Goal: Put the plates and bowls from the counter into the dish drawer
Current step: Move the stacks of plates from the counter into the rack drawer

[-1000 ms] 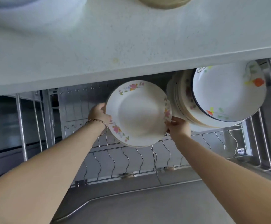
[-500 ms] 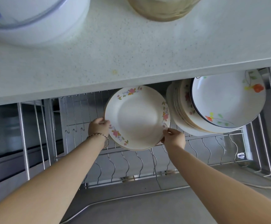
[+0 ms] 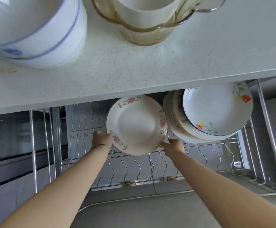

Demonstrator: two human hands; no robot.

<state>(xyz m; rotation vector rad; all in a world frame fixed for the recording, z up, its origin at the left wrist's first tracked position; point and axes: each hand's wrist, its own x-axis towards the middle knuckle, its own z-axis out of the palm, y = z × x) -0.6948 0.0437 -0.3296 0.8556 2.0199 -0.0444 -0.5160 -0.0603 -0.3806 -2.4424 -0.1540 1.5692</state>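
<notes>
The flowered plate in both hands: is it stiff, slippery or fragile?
Probably stiff and fragile: the flowered plate looks like glazed ceramic. Its glossy rim may slip, so the left hand and right hand gripping opposite edges seems wise.

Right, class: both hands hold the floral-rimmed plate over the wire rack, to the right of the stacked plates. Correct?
No. The head view shows the floral-rimmed plate to the left of the stacked plates, not the right. The left hand and right hand do hold it over the wire rack.
</notes>
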